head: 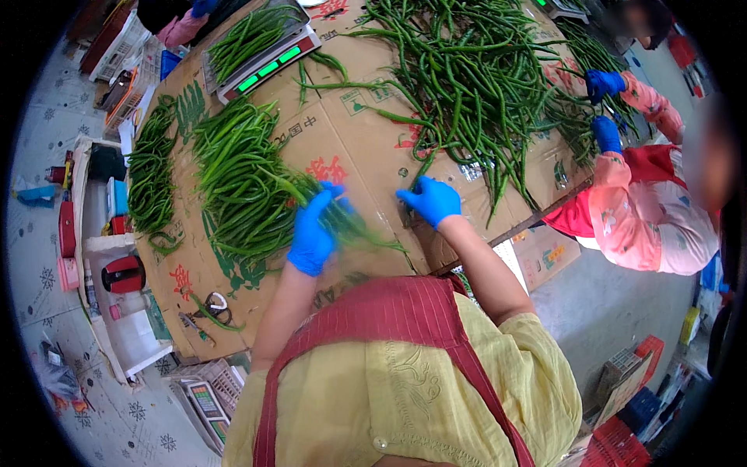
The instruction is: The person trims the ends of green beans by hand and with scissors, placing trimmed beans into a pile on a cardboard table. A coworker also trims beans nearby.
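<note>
My left hand [313, 227], in a blue glove, is closed around a small bunch of long green chili peppers [350, 225], blurred by motion. Just beyond it lies a broad sorted pile of green peppers [245, 181], stems and tips roughly aligned. My right hand [435, 201], also blue-gloved, is at the near edge of a large tangled heap of green peppers [467, 76]. One pepper's end [428, 163] meets its thumb and forefinger; whether they grip it is hidden. Flattened cardboard [362, 146] covers the table under both hands.
A digital scale [268, 67] bearing peppers stands at the back left. Another pepper pile [153, 175] lies at the left edge, above scissors [215, 306] and a small knife-like tool [195, 327]. A co-worker's blue-gloved hands [606, 131] handle peppers at the right. Open-fronted shelving [125, 327] borders the table's left.
</note>
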